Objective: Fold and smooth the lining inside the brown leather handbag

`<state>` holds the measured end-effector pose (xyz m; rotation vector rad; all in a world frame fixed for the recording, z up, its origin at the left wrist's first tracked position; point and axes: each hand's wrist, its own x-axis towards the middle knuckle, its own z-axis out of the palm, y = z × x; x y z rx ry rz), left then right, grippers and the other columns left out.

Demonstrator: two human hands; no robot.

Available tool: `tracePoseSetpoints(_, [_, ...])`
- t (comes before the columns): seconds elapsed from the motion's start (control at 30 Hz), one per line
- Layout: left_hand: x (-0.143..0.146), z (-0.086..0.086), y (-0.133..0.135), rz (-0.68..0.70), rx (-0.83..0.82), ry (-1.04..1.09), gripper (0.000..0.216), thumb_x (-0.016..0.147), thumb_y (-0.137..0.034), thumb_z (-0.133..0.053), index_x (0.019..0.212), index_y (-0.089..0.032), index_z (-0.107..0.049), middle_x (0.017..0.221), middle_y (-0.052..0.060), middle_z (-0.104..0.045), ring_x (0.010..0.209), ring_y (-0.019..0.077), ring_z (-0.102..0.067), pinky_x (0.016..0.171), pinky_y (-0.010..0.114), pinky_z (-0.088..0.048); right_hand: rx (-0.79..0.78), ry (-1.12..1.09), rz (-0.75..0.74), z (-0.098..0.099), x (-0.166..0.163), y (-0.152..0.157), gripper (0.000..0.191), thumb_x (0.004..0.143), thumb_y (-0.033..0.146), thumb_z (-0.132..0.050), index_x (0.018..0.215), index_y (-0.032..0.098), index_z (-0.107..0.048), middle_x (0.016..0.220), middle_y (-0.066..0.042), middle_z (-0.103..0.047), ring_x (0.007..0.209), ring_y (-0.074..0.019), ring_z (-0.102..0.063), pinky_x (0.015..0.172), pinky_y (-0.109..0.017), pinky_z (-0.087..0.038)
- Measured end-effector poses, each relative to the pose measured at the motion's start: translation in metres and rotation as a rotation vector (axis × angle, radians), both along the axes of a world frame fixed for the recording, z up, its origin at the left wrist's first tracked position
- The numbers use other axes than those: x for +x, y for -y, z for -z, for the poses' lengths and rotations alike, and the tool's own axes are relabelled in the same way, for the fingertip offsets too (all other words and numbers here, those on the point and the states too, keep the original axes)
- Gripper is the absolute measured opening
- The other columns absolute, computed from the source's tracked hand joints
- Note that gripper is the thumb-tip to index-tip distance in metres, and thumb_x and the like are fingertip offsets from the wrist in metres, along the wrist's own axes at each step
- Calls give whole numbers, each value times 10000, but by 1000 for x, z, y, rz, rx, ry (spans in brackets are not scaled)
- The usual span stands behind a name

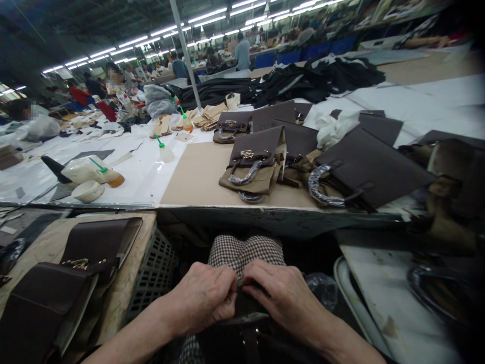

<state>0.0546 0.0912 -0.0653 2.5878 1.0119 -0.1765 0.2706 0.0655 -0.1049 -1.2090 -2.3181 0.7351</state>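
My left hand (206, 298) and my right hand (282, 296) rest side by side on my lap, knuckles up, fingers curled down and pressed onto a dark brown leather bag (246, 336) lying there. The fingertips are hidden between the hands, where they pinch the bag's top edge. Checked fabric (242, 250) of my clothing shows just beyond the hands. Both wrists reach in from the bottom edge.
The worktable (197, 177) ahead holds several brown handbags (253, 162) with wrapped handles. More bag flaps (94, 247) lie on a board at my left, beside a plastic crate (155, 273). Glue bottles (108, 174) and a bowl (88, 191) stand far left. Other people work in the background.
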Motion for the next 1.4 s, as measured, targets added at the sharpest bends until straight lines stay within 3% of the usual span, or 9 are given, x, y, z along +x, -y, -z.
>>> tracePoseSetpoints(0.17, [-3, 2, 4, -43, 12, 44, 90, 874, -177, -524, 949, -210, -560, 812, -17, -663, 680, 182, -637, 602, 289, -395, 43, -55, -34, 4, -1, -2, 149, 950, 108, -561, 997, 249, -578, 1076, 13, -659, 877, -160, -634, 728, -278, -435])
tracePoseSetpoints(0.33, [-4, 1, 6, -70, 3, 71, 94, 854, -166, -534, 931, -212, -563, 781, -22, -670, 660, 165, -631, 585, 269, -363, 17, -96, -36, 6, -4, -3, 119, 942, 125, -576, 993, 231, -596, 997, -3, -656, 871, -169, -623, 768, -281, -466])
tracePoseSetpoints(0.57, [-5, 2, 6, -73, -21, 105, 92, 854, -163, -545, 931, -212, -561, 799, -26, -673, 668, 159, -628, 586, 268, -351, 18, -152, -125, 4, -4, -7, 134, 957, 118, -530, 965, 222, -613, 1072, -24, -633, 916, -161, -609, 763, -261, -481])
tracePoseSetpoints(0.83, [-8, 3, 8, -103, -37, 120, 80, 861, -182, -551, 932, -214, -572, 788, -24, -670, 671, 163, -625, 589, 269, -335, -2, -228, -127, 1, -8, -9, 123, 927, 99, -558, 929, 211, -608, 1038, -21, -629, 881, -147, -607, 749, -250, -485])
tracePoseSetpoints(1.1, [-12, 7, 9, -183, -96, 200, 84, 853, -195, -572, 933, -220, -558, 777, -38, -633, 650, 140, -565, 597, 256, -323, 60, -408, -146, 17, -12, -7, 187, 807, 17, -587, 872, 191, -564, 934, -37, -663, 835, -146, -629, 707, -241, -487])
tracePoseSetpoints(1.4, [-5, 1, 9, -265, -206, 274, 57, 846, -168, -569, 885, -209, -558, 740, -51, -564, 635, 115, -490, 593, 237, -315, 41, -505, -77, 17, -14, -9, 175, 781, 45, -626, 798, 198, -544, 824, -15, -657, 758, -142, -629, 669, -239, -470])
